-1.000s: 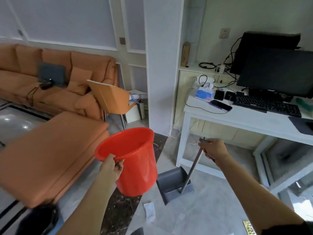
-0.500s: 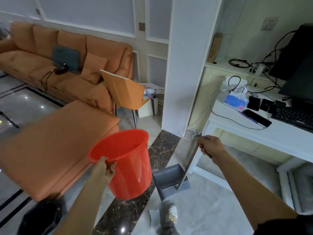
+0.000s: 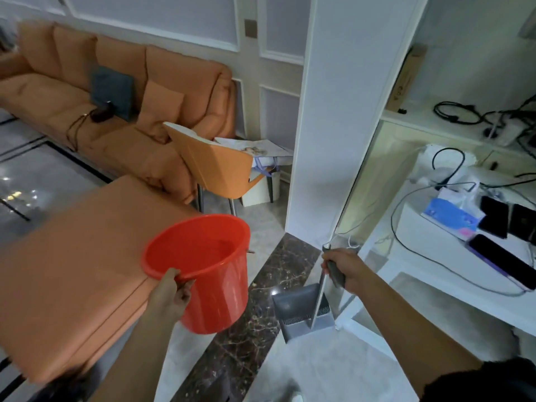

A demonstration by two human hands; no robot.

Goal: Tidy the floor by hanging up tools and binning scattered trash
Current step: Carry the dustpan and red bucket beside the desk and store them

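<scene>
My left hand grips the near rim of a red plastic bucket, held in the air and tilted away from me; its inside looks empty. My right hand is closed around the top of the long handle of a grey dustpan. The pan hangs just above the floor, below my right hand and to the right of the bucket, its open side facing up and left.
An orange sofa fills the left, with an orange chair behind the bucket. A white pillar stands ahead. A white desk with phones, tissues and cables is on the right. Dark marble floor strip runs between.
The view has swung left and moved closer to the pillar; the monitor and the paper scrap on the floor have left the view. Both hands keep their holds on bucket and dustpan.
</scene>
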